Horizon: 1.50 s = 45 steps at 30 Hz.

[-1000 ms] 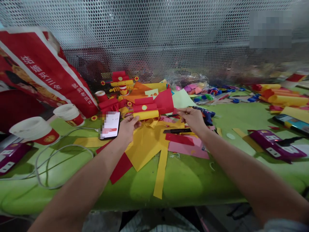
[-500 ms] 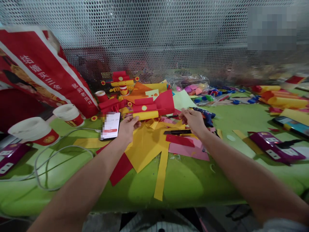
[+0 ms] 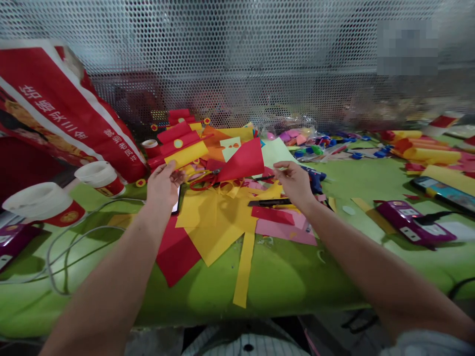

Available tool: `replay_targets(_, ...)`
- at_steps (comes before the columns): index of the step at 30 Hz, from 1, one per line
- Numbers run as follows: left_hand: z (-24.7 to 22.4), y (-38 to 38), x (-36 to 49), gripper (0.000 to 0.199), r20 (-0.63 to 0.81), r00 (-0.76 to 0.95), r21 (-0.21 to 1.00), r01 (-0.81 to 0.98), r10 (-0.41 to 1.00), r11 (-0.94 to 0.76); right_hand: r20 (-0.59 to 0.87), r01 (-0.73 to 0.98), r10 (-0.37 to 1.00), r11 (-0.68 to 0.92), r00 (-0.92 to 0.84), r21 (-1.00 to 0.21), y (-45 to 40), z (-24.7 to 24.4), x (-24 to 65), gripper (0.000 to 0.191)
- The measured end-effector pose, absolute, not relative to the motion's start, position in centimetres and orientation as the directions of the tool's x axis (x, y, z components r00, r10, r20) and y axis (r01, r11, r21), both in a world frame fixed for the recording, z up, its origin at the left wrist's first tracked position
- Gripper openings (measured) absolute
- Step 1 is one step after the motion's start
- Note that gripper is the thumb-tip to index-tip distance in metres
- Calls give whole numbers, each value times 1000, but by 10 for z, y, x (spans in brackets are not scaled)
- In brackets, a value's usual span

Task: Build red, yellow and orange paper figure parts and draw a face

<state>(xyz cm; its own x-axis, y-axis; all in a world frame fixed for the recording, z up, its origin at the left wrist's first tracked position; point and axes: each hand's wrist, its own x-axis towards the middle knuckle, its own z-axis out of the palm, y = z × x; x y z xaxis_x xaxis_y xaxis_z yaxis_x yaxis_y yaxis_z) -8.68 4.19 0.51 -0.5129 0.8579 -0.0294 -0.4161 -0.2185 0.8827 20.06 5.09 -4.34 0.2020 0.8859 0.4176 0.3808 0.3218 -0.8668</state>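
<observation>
My left hand [image 3: 163, 185] is closed on the lower edge of a paper piece of red and yellow rolls [image 3: 185, 148] with a pale yellow disc on its middle. The piece is tilted, in front of a similar red paper figure [image 3: 180, 114]. Over the yellow paper, my right hand [image 3: 295, 180] is pinched. Whatever its fingertips hold, if anything, I cannot make out; a thin dark stick [image 3: 264, 178] lies by them. Red-handled scissors [image 3: 204, 182] rest between the hands, beside a curved red sheet [image 3: 243, 160]. A black cutter knife [image 3: 270, 202] lies below my right hand.
Yellow sheets [image 3: 215, 237] and a red sheet [image 3: 178, 252] cover the middle of the green table [image 3: 282, 282]. A phone [image 3: 177, 202] is partly under my left hand. Paper cups [image 3: 100, 178], a cable and a red bag [image 3: 70, 109] stand left; a purple power strip [image 3: 411, 225] lies right.
My left hand has moved left and lifted the red and yellow paper piece, which is now tilted. The scissors have come into view. My right hand has stayed nearly in place.
</observation>
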Motion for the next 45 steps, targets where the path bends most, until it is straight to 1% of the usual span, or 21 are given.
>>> replay_targets(3, 7, 43, -92, 17, -47, -527, 887, -413, 848, -208, 402, 415, 900, 306, 166, -857, 51, -44, 202, 33)
replay_targets(6, 1, 43, -88, 16, -72, -501, 898, -409, 862, -163, 385, 447, 913, 290, 135, -846, 48, -43, 201, 36)
replay_targets(10, -14, 39, -68, 13, -120, -386, 915, -401, 915, -49, 463, 483, 875, 348, 139, -803, 46, -44, 197, 25)
replay_targets(12, -20, 34, -58, 14, -141, -320, 915, -403, 937, 0, 528, 539, 842, 397, 107, -743, 47, -47, 195, 23)
replay_targets(14, -22, 30, -51, 15, -155, -280, 912, -409, 947, 28, 573, 601, 818, 434, 51, -672, 49, -52, 195, 26)
replay_targets(16, -23, 27, -47, 15, -167, -262, 907, -419, 951, 44, 556, 608, 831, 455, -27, -651, 51, -57, 195, 28)
replay_targets(18, -23, 27, -46, 14, -179, -254, 902, -428, 950, 56, 492, 564, 865, 453, -92, -691, 51, -59, 196, 29)
replay_targets(22, -26, 29, -46, 9, -200, -259, 894, -443, 945, 68, 399, 506, 913, 387, -90, -771, 48, -56, 198, 32)
replay_targets(25, -28, 31, -47, 7, -209, -269, 891, -448, 940, 70, 385, 514, 918, 376, -94, -771, 46, -51, 199, 33)
replay_targets(29, -27, 33, -53, 7, -203, -306, 883, -467, 930, 39, 377, 533, 922, 365, -90, -764, 47, -49, 198, 29)
replay_targets(33, -22, 40, -64, 11, -178, -371, 871, -490, 911, -30, 436, 586, 899, 372, -35, -720, 49, -46, 201, 27)
replay_targets(36, -20, 45, -71, 14, -168, -415, 863, -500, 894, -70, 478, 632, 878, 382, -20, -674, 47, -38, 204, 22)
replay_targets(42, -21, 46, -74, 16, -198, -413, 852, -521, 889, -52, 413, 671, 908, 353, -76, -652, 35, -16, 215, 19)
replay_targets(45, -22, 45, -73, 16, -216, -402, 848, -529, 890, -33, 380, 699, 915, 360, -135, -618, 31, -9, 220, 26)
